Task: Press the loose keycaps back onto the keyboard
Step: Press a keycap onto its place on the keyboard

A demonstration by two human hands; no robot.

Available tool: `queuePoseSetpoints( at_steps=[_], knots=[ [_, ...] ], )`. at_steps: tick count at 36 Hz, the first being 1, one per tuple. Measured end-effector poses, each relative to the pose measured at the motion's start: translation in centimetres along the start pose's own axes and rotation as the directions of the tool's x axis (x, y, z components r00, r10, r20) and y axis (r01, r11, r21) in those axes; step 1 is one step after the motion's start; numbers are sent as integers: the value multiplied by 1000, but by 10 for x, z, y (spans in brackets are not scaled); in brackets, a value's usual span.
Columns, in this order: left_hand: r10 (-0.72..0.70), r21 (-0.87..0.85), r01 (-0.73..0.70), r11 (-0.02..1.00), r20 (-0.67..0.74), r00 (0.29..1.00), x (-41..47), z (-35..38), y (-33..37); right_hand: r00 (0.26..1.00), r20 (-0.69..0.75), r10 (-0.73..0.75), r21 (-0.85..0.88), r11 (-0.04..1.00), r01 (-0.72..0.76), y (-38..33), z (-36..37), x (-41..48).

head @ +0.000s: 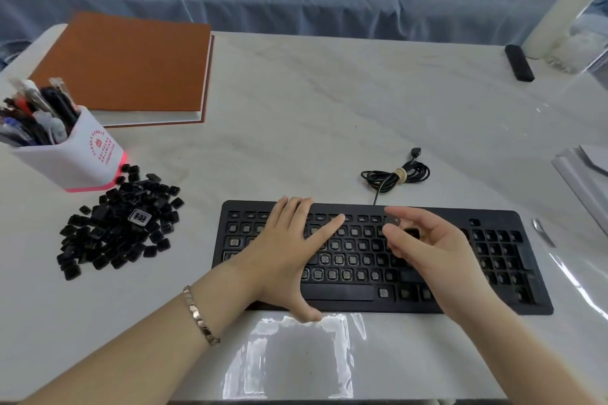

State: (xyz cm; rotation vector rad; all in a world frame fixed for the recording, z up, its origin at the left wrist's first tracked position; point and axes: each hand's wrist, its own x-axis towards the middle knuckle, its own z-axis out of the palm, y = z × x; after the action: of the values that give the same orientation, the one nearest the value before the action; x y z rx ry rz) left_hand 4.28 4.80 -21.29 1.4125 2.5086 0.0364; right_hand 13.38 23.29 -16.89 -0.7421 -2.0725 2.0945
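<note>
A black keyboard lies near the table's front edge, most of its key sockets bare; the space bar is on. A heap of several loose black keycaps sits to its left. My left hand lies flat on the keyboard's left half, fingers straight and thumb hanging over the front edge. My right hand hovers over the middle-right keys and pinches a small black keycap between thumb and fingertips, near the upper rows.
A white pen holder full of pens stands behind the keycap heap, with a brown notebook beyond it. The keyboard's coiled cable lies behind it. A black remote and a white bottle are far right. Metal tweezers lie right of the keyboard.
</note>
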Motion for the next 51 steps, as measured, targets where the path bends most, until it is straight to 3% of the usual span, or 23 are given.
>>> queuePoseSetpoints(
  at_steps=[6,13,17,22,24,26,30,33,37,40,43,47,51],
  knots=[
    [54,34,-51,998,-116,992,1,1,-7,982,-11,-187,-141,973,183,-10,7,-9],
    [8,13,-6,1000,-120,993,-3,7,-22,972,-6,-233,-295,929,221,-7,6,-8],
    [-30,-18,28,999,-102,994,-9,13,-26,989,35,-141,-281,949,145,-5,7,-8],
    [-21,-37,17,999,-100,995,-4,12,-30,978,95,185,-40,982,-182,2,11,-4],
    [-14,-44,10,999,-86,996,-1,10,-31,961,107,253,54,964,-260,5,12,-3],
    [-18,-51,15,999,-53,998,0,11,-32,956,116,270,37,960,-276,8,13,-2],
    [-72,-27,72,997,7,997,0,13,-31,990,44,137,-147,981,-129,18,17,3],
    [-82,-52,82,995,-8,997,-5,17,-32,999,16,-39,-379,924,42,24,20,9],
    [-80,-81,65,995,-203,976,-16,25,-35,985,-10,-173,-490,860,146,31,22,16],
    [-215,-203,147,968,-367,905,-22,34,-30,972,-15,-234,-522,831,192,31,23,19],
    [-345,-270,242,932,-447,825,-22,40,-27,961,46,-271,-586,772,246,33,25,21],
    [-353,-272,248,930,-462,814,-21,43,-27,929,227,-291,-716,597,362,38,26,22],
    [-361,-273,255,928,-480,799,-20,43,-28,903,358,-236,-739,520,429,41,26,23]
  ],
)
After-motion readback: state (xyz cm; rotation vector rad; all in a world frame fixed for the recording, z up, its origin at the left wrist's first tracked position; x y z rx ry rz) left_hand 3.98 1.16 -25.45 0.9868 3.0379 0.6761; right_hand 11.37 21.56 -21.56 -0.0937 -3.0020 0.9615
